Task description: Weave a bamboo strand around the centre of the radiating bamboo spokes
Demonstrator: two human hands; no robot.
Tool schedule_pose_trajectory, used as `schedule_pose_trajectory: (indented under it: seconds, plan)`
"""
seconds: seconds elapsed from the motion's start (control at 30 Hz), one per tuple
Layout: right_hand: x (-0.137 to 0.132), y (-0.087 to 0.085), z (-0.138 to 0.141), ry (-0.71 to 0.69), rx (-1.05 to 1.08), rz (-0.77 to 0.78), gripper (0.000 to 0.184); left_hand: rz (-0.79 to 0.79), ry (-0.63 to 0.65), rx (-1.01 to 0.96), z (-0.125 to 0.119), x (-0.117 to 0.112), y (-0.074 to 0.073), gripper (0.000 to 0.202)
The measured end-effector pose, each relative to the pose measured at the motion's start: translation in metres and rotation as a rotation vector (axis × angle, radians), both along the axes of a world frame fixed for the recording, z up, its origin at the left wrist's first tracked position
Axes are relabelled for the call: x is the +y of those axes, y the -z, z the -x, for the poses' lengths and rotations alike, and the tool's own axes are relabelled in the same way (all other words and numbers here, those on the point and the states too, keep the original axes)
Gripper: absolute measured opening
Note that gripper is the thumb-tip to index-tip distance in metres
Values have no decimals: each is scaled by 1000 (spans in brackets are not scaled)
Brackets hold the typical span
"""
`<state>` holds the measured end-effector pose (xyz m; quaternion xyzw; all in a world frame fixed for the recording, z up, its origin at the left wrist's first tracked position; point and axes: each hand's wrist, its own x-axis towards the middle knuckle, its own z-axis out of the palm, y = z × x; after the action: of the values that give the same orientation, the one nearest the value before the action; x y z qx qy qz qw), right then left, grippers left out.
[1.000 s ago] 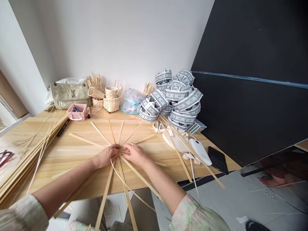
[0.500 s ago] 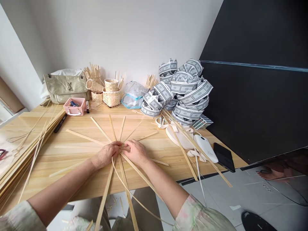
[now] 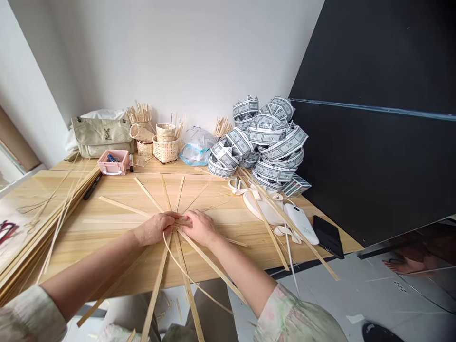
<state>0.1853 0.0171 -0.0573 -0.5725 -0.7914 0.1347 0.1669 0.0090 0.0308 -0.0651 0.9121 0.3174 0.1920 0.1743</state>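
Flat bamboo strips (image 3: 123, 207) lie crossed on the wooden table (image 3: 107, 237), fanning out like spokes from a small woven centre (image 3: 182, 222). My left hand (image 3: 156, 228) presses down on the left side of that centre with curled fingers. My right hand (image 3: 200, 228) pinches the centre from the right. A thin bamboo strand (image 3: 185, 273) curves from under my left hand down past the table's front edge. Several spokes overhang the front edge towards my lap.
At the back stand small woven baskets (image 3: 165, 149), a beige bag (image 3: 101, 137), a pink box (image 3: 114, 163), a plastic bag (image 3: 195, 146) and a pile of patterned tape rolls (image 3: 261, 140). Long strips (image 3: 39, 232) lie stacked at left. A white device (image 3: 301, 223) and black phone (image 3: 327, 231) lie right.
My hands have stayed on the woven centre with only slight finger shifts. The view has tilted a little; the thin strand's loop has swung slightly.
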Motion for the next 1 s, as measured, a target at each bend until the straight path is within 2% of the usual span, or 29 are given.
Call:
schedule_pose_trajectory:
  seconds: [0.17,0.27,0.33,0.43,0.53,0.6,0.67,0.8,0.9,1.0]
  plan:
    - [-1,4,2,38,-8,-10,19,-27,-23,-37,0,0,7,20]
    - [2,1,1,14,1,26,20,-34,-55,-35,-2,-2,10,20]
    - [4,-8,-4,-52,3,95,21,-35,-74,-20,-4,-3,9,20]
    - [1,-29,-11,-161,-69,217,21,-53,-133,-22,-8,-5,10,21]
    - [-13,-48,-12,-120,-142,161,16,-76,-207,-44,-13,-6,13,20]
    - [-24,-50,-7,-107,-112,125,18,-71,-255,-43,-16,-4,15,20]
    - [-32,-42,0,-76,-35,146,22,-49,-308,-41,-20,-2,16,20]
    - [-30,-8,10,30,300,197,32,-33,-355,-58,-23,3,16,20]
    - [-18,12,11,42,522,268,36,-6,-281,-76,-18,7,12,19]
    - [-9,16,13,2,487,257,27,85,-151,-83,-10,11,3,23]
